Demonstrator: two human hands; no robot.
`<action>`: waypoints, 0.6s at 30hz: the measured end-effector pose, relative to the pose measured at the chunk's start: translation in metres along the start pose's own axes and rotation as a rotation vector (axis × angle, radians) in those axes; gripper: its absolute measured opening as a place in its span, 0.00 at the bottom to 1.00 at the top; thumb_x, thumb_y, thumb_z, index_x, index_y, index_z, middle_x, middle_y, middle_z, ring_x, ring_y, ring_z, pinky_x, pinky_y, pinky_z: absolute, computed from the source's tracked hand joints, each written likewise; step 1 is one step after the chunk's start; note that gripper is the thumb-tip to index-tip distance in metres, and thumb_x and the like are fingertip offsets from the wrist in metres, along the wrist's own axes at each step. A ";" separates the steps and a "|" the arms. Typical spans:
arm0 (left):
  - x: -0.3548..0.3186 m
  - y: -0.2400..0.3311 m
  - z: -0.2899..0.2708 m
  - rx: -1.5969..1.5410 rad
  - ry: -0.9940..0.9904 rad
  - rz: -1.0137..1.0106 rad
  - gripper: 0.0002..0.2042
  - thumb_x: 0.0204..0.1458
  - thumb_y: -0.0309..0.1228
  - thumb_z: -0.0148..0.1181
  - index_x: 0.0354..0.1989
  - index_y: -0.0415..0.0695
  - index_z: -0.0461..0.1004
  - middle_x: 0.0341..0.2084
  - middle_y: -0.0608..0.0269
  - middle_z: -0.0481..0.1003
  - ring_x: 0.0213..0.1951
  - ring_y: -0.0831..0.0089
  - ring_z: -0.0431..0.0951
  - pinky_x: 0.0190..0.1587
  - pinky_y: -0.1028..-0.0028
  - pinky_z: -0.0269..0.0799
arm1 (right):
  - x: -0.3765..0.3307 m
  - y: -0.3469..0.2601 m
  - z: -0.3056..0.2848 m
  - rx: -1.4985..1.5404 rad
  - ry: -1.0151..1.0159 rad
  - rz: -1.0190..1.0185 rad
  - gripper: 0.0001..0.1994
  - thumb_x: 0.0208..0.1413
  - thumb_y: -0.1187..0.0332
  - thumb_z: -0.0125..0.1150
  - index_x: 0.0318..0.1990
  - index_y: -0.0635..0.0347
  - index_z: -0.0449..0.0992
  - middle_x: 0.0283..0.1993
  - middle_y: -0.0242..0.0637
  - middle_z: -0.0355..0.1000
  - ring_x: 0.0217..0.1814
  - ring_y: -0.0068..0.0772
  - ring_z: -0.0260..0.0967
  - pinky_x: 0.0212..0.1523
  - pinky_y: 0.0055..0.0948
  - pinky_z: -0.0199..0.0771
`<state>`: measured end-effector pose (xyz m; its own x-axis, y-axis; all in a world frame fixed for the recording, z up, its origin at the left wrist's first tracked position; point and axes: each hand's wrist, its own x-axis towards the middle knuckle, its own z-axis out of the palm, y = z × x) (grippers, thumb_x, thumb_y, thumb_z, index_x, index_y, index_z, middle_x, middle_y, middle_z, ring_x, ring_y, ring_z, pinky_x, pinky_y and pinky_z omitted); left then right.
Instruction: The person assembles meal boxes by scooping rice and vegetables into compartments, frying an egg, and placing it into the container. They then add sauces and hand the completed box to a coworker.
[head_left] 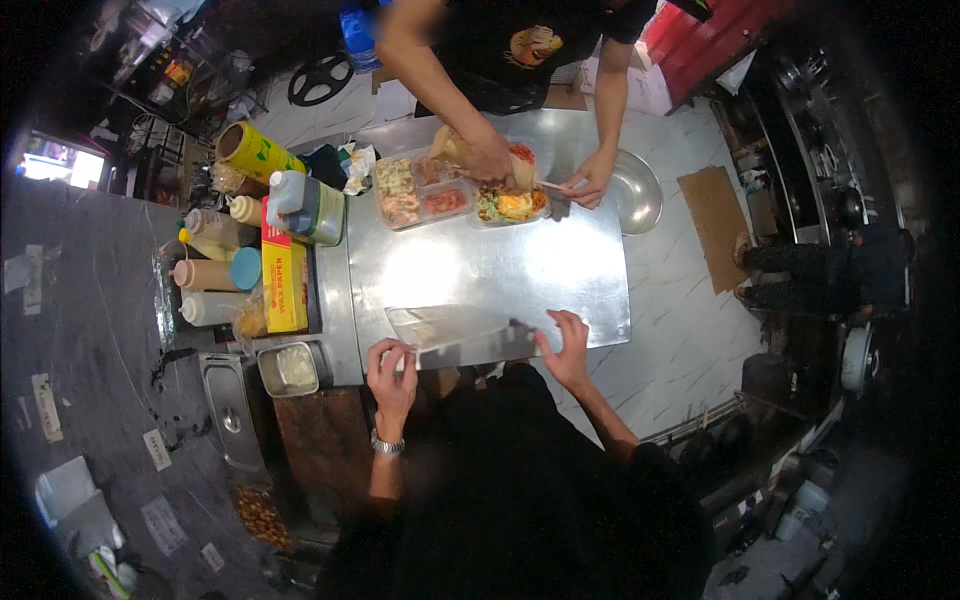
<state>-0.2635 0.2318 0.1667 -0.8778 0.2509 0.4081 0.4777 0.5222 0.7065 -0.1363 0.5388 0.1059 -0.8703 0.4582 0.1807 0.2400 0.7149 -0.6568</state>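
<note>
A clear plastic sheet or lid (455, 335) lies at the near edge of the steel table (480, 270). My left hand (392, 372) grips its left end and my right hand (565, 345) holds its right end. Across the table another person's hands (490, 160) work over a tray of food (512, 203), one holding a squeeze bottle (450, 145), the other (590, 178) steadying the tray. A divided clear container of fillings (420, 190) sits beside that tray.
Squeeze bottles (205, 275), a yellow box of wax paper (285, 275) and a white jug (300, 200) line the left side. A small steel pan (292, 368) sits near my left hand. A round steel bowl (640, 190) rests at the far right corner.
</note>
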 end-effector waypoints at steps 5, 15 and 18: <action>-0.002 -0.027 0.004 -0.024 0.102 -0.049 0.07 0.53 0.17 0.66 0.39 0.37 0.76 0.42 0.51 0.75 0.44 0.54 0.78 0.48 0.61 0.75 | -0.066 0.108 0.032 0.332 0.252 0.636 0.21 0.62 0.60 0.67 0.58 0.60 0.76 0.53 0.43 0.73 0.54 0.40 0.70 0.52 0.39 0.73; -0.075 -0.079 0.002 -0.016 -0.118 -0.223 0.06 0.56 0.22 0.64 0.35 0.36 0.73 0.44 0.47 0.73 0.48 0.48 0.76 0.51 0.59 0.74 | -0.115 0.148 0.051 0.815 0.083 1.299 0.38 0.66 0.38 0.52 0.74 0.51 0.55 0.68 0.47 0.63 0.57 0.42 0.69 0.59 0.53 0.67; -0.079 -0.082 0.001 -0.025 -0.117 -0.234 0.06 0.55 0.21 0.64 0.36 0.36 0.72 0.44 0.47 0.72 0.47 0.48 0.75 0.51 0.59 0.73 | -0.111 0.145 0.057 0.834 0.089 1.258 0.37 0.66 0.37 0.50 0.72 0.51 0.57 0.66 0.45 0.64 0.56 0.42 0.69 0.56 0.52 0.69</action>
<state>-0.2331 0.1697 0.0755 -0.9619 0.2193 0.1631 0.2607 0.5574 0.7882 -0.0290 0.5614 -0.0512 -0.2542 0.5767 -0.7764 0.4549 -0.6372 -0.6222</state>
